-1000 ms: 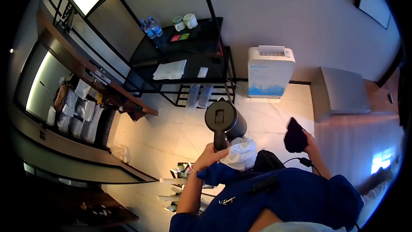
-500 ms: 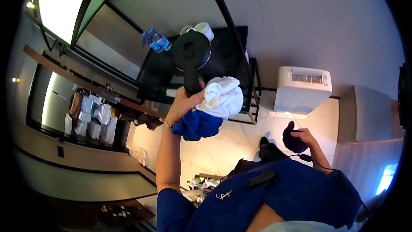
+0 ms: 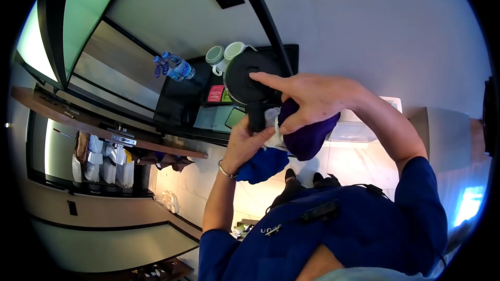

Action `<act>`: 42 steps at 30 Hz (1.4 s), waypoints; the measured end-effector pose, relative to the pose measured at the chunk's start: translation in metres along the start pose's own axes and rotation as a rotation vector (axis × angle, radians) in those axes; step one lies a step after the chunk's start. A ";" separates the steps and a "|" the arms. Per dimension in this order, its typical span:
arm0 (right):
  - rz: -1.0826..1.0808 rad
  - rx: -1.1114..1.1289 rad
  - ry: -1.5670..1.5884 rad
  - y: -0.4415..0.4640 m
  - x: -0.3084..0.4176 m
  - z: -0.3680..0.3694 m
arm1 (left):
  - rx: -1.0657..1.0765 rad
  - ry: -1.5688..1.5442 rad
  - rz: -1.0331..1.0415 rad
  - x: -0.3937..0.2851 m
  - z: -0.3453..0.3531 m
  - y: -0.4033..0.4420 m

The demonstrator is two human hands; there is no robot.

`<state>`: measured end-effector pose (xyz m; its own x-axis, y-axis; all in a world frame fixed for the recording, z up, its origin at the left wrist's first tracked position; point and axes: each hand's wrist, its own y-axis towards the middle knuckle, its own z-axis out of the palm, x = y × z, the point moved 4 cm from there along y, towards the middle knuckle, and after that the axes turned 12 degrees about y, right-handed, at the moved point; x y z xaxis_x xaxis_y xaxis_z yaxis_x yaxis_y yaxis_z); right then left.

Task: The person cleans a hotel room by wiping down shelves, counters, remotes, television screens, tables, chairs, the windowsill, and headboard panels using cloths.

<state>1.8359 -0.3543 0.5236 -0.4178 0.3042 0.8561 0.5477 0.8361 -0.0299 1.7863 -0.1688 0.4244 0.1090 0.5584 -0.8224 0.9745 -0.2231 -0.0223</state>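
My left hand (image 3: 242,145) is closed around the black handle of an electric kettle (image 3: 240,86), which I see from above with its lid on. A blue cloth (image 3: 263,166) hangs bunched below that hand, and part of a white cloth (image 3: 272,118) shows beside the handle. Over the kettle's right side reaches my right hand (image 3: 317,96), its index finger stretched onto the black lid. A purple cloth (image 3: 307,138) is held beneath its other fingers and covers much of the white one.
Behind the kettle, a green-topped cup (image 3: 214,55) and a white mug (image 3: 234,50) stand on the black counter (image 3: 172,93). Water bottles (image 3: 179,68) are at its left, sachets (image 3: 215,93) nearer. A white appliance (image 3: 354,131) stands on the floor at right.
My right hand has come up from low at the right with the purple cloth, and its finger now rests on the kettle lid. The kettle has shifted slightly right in view.
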 end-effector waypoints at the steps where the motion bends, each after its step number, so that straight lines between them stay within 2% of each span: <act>1: -0.010 -0.021 -0.095 0.008 -0.004 0.000 | -0.017 -0.038 0.027 0.003 -0.001 0.002; 4: -0.041 -0.046 -0.226 0.024 -0.006 0.001 | -0.063 -0.036 0.061 0.002 -0.009 0.010; 8: 0.104 -0.024 -0.128 0.023 0.015 0.008 | -0.087 0.016 0.053 0.026 -0.019 0.030; 10: 0.143 -0.040 -0.138 0.025 0.021 0.012 | -0.099 -0.112 0.090 0.035 -0.024 0.047; 12: 0.116 0.049 -0.236 0.029 0.021 0.020 | -0.018 -0.266 0.101 0.033 -0.029 0.059; 14: 0.042 -0.003 -0.249 0.036 -0.001 0.023 | -0.011 -0.337 0.078 0.030 -0.028 0.068; 16: 0.033 -0.064 -0.222 0.041 -0.011 0.016 | 0.055 -0.387 0.018 0.042 -0.020 0.081; 17: 0.126 -0.057 -0.187 0.037 -0.014 0.012 | -0.007 -0.313 0.117 0.039 -0.019 0.088; 20: 0.132 -0.052 -0.055 0.015 -0.028 0.001 | -0.006 -0.320 0.098 0.047 -0.018 0.101; 22: 0.141 -0.125 -0.040 -0.010 -0.051 -0.008 | 0.055 -0.479 0.043 0.063 -0.018 0.109; 24: 0.274 -0.226 0.211 -0.039 -0.072 -0.019 | 0.102 -0.567 0.075 0.061 -0.028 0.112; 26: 0.354 -0.376 0.271 -0.069 -0.096 -0.026 | 0.157 -0.670 0.046 0.054 -0.036 0.106; 28: 0.409 -0.461 0.247 -0.094 -0.116 -0.027 | 0.148 -0.643 -0.001 0.059 -0.041 0.107; 31: 0.574 -0.612 0.293 -0.128 -0.146 -0.019 | 0.248 -0.567 -0.009 0.059 -0.054 0.115; 32: 0.583 -0.627 0.316 -0.132 -0.154 -0.013 | 0.292 -0.519 -0.037 0.057 -0.060 0.119; 34: 0.550 -0.672 0.346 -0.143 -0.169 -0.005 | 0.219 -0.529 -0.176 0.049 -0.063 0.114; 36: 0.547 -0.680 0.374 -0.150 -0.179 -0.001 | 0.281 -0.685 -0.186 0.039 -0.061 0.112; 38: 0.488 -0.684 0.435 -0.153 -0.189 0.001 | 0.342 -0.660 -0.199 0.052 -0.053 0.115; 42: 0.326 -0.865 0.411 -0.137 -0.193 -0.029 | 0.292 -0.504 -0.170 0.055 -0.051 0.111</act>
<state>1.8622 -0.5409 0.3769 0.0382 0.1418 0.9892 0.9962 0.0725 -0.0489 1.9103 -0.1221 0.4052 -0.2188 0.1740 -0.9601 0.8684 -0.4139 -0.2729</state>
